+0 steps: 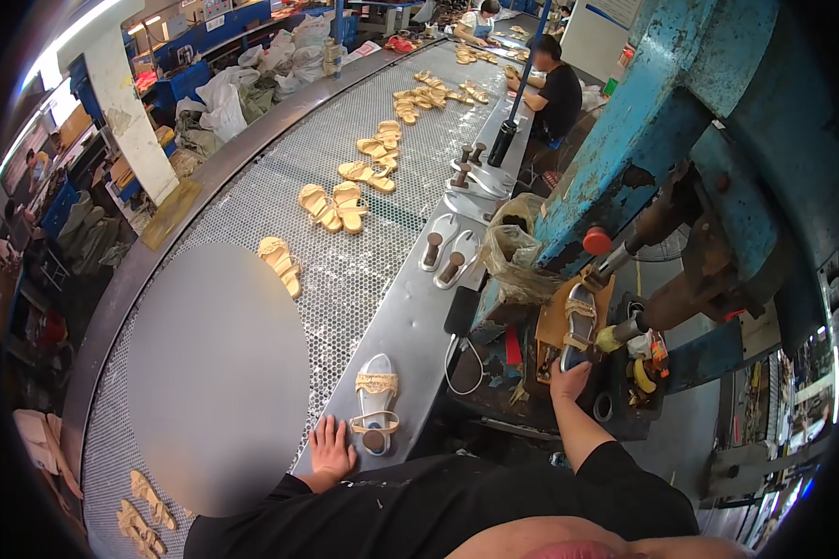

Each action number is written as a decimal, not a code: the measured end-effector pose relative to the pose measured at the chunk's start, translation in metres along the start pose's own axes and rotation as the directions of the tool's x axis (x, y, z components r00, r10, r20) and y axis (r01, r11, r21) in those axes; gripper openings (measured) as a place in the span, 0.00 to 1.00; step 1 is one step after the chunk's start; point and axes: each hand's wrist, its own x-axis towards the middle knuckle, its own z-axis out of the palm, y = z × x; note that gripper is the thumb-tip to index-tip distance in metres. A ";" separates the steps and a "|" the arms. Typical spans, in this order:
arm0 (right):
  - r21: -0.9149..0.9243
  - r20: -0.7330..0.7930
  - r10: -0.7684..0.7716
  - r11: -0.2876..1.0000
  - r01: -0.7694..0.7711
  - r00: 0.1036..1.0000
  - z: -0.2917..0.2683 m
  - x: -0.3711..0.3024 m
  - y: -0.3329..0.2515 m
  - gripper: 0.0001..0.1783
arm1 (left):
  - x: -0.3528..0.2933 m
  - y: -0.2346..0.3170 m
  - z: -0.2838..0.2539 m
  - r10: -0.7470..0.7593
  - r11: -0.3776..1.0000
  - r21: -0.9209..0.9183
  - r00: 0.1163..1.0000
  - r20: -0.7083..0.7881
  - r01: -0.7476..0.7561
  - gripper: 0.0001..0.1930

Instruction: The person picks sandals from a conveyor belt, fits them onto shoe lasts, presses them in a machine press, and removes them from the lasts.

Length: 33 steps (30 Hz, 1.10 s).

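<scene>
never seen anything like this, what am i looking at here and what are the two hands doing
This is one picture from a wide fisheye camera worn on a person's head, looking down, so straight edges bend near the rim. The black sleeves at the bottom are the wearer's own arms. The left hand lies flat on the perforated conveyor belt, beside a white sandal with a tan strap on the metal ledge. The right hand reaches to a sandal set in a big blue press machine; whether its grip is closed on it is unclear. Pairs of tan sandals ride along the belt. Other workers sit farther down the line.
</scene>
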 end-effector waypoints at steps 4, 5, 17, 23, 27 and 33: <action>0.018 0.033 0.013 1.000 -0.014 0.999 -0.007 -0.004 -0.011 0.43 | 0.000 0.000 -0.001 -0.010 1.000 -0.011 1.000 0.003 0.010 0.34; 0.016 0.002 0.001 1.000 -0.001 1.000 -0.006 -0.003 -0.008 0.43 | 0.001 0.000 0.000 -0.007 1.000 -0.012 1.000 0.001 0.007 0.34; 0.008 0.018 0.037 0.999 -0.037 0.999 -0.001 -0.002 -0.006 0.46 | -0.001 0.001 -0.002 -0.017 1.000 -0.002 1.000 0.007 0.017 0.34; -0.004 -0.008 0.007 1.000 -0.007 1.000 0.000 -0.001 -0.002 0.44 | 0.001 0.000 -0.003 -0.004 1.000 0.014 1.000 0.012 0.004 0.34; -0.025 0.113 0.076 0.997 -0.074 0.991 -0.009 -0.001 -0.015 0.43 | 0.000 0.001 -0.005 -0.015 1.000 0.017 1.000 0.027 0.014 0.34; -0.047 0.087 0.089 0.995 -0.086 0.992 -0.007 -0.001 -0.009 0.41 | 0.001 0.002 -0.005 -0.013 1.000 0.024 0.999 0.038 0.012 0.34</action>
